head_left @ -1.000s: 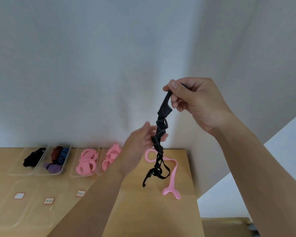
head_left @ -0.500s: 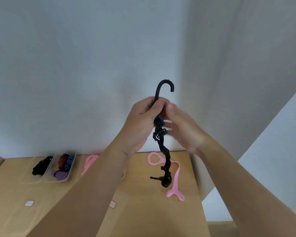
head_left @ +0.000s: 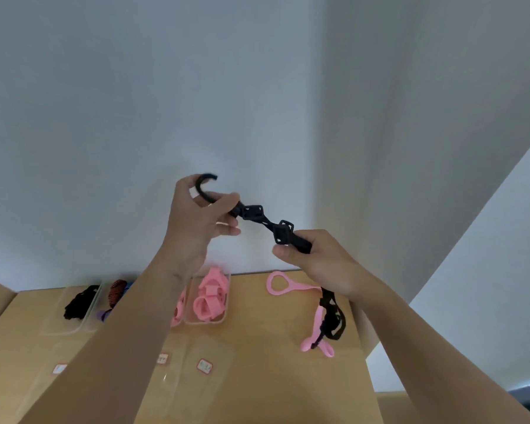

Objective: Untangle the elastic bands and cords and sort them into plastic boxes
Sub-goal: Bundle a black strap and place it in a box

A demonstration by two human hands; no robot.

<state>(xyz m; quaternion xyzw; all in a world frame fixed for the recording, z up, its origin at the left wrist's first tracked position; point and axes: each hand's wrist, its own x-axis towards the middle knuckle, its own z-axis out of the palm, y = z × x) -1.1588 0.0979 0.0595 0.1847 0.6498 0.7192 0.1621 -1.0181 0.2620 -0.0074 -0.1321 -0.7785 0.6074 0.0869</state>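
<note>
We held the black strap (head_left: 265,221) up above the table (head_left: 257,332), left hand (head_left: 196,221) gripping just below its hook (head_left: 202,182), right hand (head_left: 317,260) pinching beside a buckle (head_left: 283,231). It looked light and limp; the stiff hook and buckles seemed the surest holds.

Before you: one light-brown wooden tabletop (head_left: 257,377), backed by a plain white wall (head_left: 135,117); small red-edged white labels (head_left: 204,365) near its front.

one left hand (head_left: 193,228), one right hand (head_left: 322,261), one black hooked strap (head_left: 253,213), one loose pink band (head_left: 277,283), four filled clear boxes (head_left: 207,322), three white labels (head_left: 204,365).
</note>
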